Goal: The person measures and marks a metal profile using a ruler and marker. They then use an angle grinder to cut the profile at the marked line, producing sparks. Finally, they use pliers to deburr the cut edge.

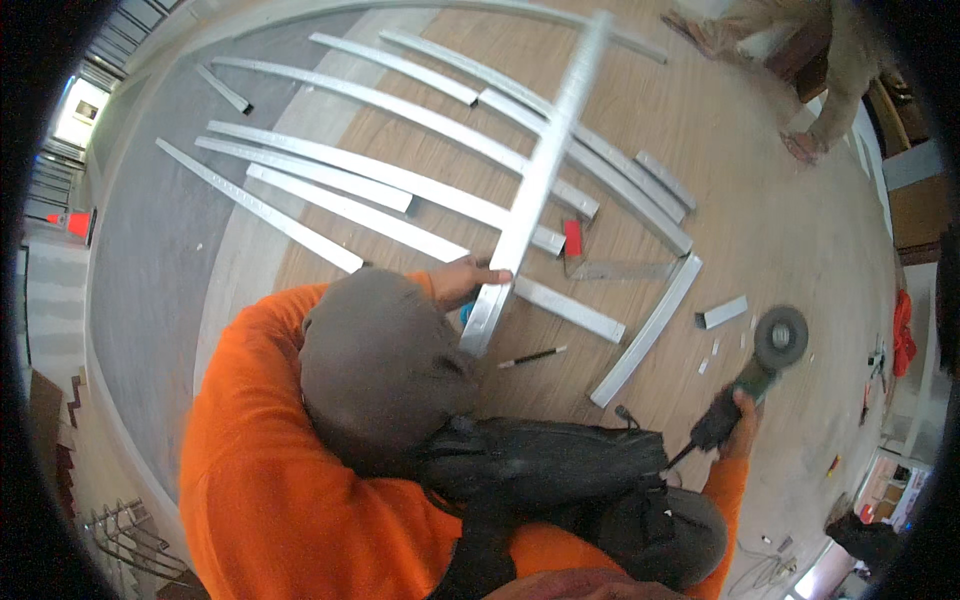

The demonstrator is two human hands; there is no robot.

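Note:
My left hand (466,281) is closed around the near end of a long silvery metal channel (548,165), its thumb lying on top. The channel slants away to the upper right, across other channels on the floor. Out to the right, my right hand (741,430) grips an angle grinder (752,382) by its body; the round disc faces up and away from me. A short channel piece (725,312) lies just left of the disc. Below the held channel is a dark marker or pencil (532,357). A square with a red handle (572,238) rests beyond it, partly among the channels.
Several metal channels (330,160) are spread over the wood-look floor, one angled channel (648,330) near my knees. Another person's legs (840,95) stand at the upper right. An orange cone (72,223) is far left. A cable (765,570) lies at the lower right.

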